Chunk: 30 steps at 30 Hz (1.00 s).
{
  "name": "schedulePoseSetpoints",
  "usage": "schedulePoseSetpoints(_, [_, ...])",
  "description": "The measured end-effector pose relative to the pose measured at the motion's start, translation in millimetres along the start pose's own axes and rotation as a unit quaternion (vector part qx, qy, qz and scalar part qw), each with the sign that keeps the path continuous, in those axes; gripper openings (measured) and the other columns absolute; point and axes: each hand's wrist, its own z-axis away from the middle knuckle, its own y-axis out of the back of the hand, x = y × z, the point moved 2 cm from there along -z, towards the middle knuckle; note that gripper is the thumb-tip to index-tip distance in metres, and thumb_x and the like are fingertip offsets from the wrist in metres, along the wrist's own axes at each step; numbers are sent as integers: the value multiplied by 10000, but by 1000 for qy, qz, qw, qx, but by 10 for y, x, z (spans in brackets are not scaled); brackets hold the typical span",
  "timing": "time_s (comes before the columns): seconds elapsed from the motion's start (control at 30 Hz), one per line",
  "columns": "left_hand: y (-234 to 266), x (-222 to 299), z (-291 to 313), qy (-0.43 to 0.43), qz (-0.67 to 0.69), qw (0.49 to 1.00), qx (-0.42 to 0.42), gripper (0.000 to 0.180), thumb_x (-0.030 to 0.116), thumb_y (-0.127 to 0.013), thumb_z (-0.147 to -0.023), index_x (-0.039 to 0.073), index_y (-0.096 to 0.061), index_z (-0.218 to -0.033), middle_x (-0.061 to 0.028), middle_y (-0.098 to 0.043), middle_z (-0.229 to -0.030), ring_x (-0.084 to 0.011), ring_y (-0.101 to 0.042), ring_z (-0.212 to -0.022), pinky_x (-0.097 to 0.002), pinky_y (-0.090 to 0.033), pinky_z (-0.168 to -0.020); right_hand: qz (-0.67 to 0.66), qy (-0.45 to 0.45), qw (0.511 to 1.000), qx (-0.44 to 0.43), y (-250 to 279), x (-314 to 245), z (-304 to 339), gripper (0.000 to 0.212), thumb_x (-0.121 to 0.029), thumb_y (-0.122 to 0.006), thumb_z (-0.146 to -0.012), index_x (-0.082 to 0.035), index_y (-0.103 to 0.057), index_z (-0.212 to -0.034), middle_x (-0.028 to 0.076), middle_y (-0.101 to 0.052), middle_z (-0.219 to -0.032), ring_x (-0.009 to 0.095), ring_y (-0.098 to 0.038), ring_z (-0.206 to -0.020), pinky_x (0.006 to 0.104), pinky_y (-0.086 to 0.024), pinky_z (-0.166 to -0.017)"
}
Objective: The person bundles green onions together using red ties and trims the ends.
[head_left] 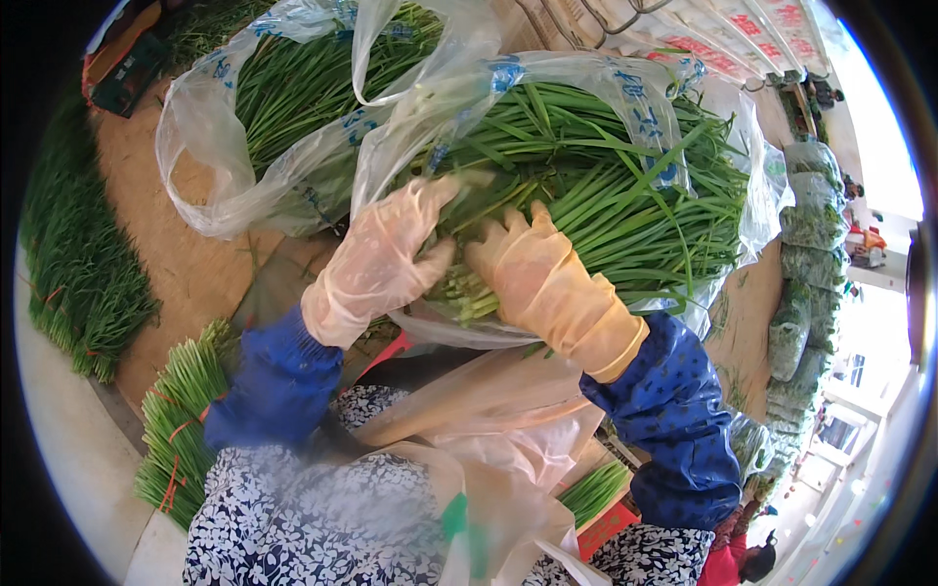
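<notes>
Long green chives (pixel 625 186) lie in a clear plastic bag (pixel 767 190) with blue print, its mouth spread around them. My left hand (pixel 376 254), in a pale rubber glove, is at the bag's left side, thumb apart from the stretched fingers, which are slightly blurred. My right hand (pixel 542 283), in a yellowish glove, lies on the pale cut ends and lower leaves of the chives, its fingers curled into them. Some of its fingertips are hidden among the leaves. Blue sleeves cover both forearms.
A second open bag (pixel 195 186) of greens stands at the far left. Dark green bundles (pixel 83 244) lie along the left edge, with banded bundles (pixel 176 420) nearer me. Packed bags (pixel 816 225) line the right side. A pink plastic sheet (pixel 498 410) covers my lap.
</notes>
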Motion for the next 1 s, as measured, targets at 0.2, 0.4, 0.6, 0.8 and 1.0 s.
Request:
schedulePoseSetpoints(0.2, [351, 176, -377, 120, 248, 961, 1, 562, 87, -665, -862, 58, -472, -1389, -50, -609, -1107, -127, -600, -964, -284, -480, -880, -166, -48, 974, 147, 507, 398, 298, 193, -186, -689, -720, -109, -644, -892, 52, -650, -799, 254, -631, -796, 381, -467, -768])
schedulePoseSetpoints(0.4, [632, 275, -614, 34, 471, 879, 70, 513, 53, -701, -831, -12, -502, -1299, -116, -595, -1204, -174, -624, -1009, -285, -497, -880, -463, -314, 762, 326, 1142, 811, 661, 413, 4, -763, -741, -9, -638, -1135, 111, -676, -1145, 178, -648, -1006, 303, -516, -895])
schedulePoseSetpoints(0.6, [170, 744, -745, -17, 232, 965, -120, 1021, 492, -733, -755, -13, -237, -1491, -257, -433, -1390, -362, -442, -1291, -434, -369, -1101, -402, -346, 631, 566, 1305, 895, 1242, 407, -9, -679, -827, 14, -606, -1228, 143, -666, -1140, 227, -641, -1055, 352, -502, -943])
schedulePoseSetpoints(0.8, [123, 1191, -655, -112, 308, 945, -3, 902, 393, -771, -763, -77, -354, -1411, -283, -472, -1362, -353, -488, -1257, -405, -397, -1073, -433, -397, 631, 507, 1026, 264, 1445, 405, -19, -656, -841, 11, -595, -1240, 142, -653, -1160, 226, -630, -1071, 351, -492, -953])
schedulePoseSetpoints(1.0, [713, 368, -71, -44, 278, 907, 314, 273, 239, -678, -874, 15, -615, -1017, -96, -659, -939, -164, -615, -787, -295, -526, -742, -475, -426, 658, 401, 703, -122, 1395, 402, -29, -632, -855, 9, -583, -1253, 140, -640, -1180, 226, -618, -1087, 350, -483, -964])
